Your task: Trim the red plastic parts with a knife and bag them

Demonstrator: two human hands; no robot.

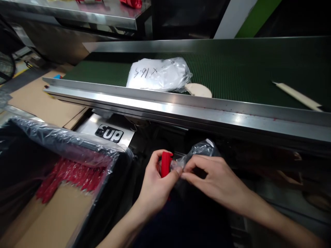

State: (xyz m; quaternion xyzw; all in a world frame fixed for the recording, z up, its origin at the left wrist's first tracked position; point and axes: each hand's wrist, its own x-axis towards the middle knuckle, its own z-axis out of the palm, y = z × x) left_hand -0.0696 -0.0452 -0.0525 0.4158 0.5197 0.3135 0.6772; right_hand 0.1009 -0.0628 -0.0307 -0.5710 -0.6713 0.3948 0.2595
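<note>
My left hand [157, 182] is closed around a small red object [166, 163] whose kind I cannot make out. Between the two hands stretches a clear plastic bag [201, 150], its near edge by my left thumb. With thumb and forefinger, my right hand [212, 174] pinches that bag. Both hands are in front of the conveyor's metal edge, below it. Left of them stands a dark bin [124, 172] lined with clear plastic, and red pieces in clear wrapping [74, 175] lie in a row on cardboard inside it.
A green conveyor belt [232, 75] with a metal rail [160, 100] runs across. On it lie a white bundle in clear plastic with handwriting [157, 74], a round beige disc [199, 90] and a pale stick-like tool [297, 95]. Cardboard [46, 100] lies at left; a metal table [103, 15] stands behind.
</note>
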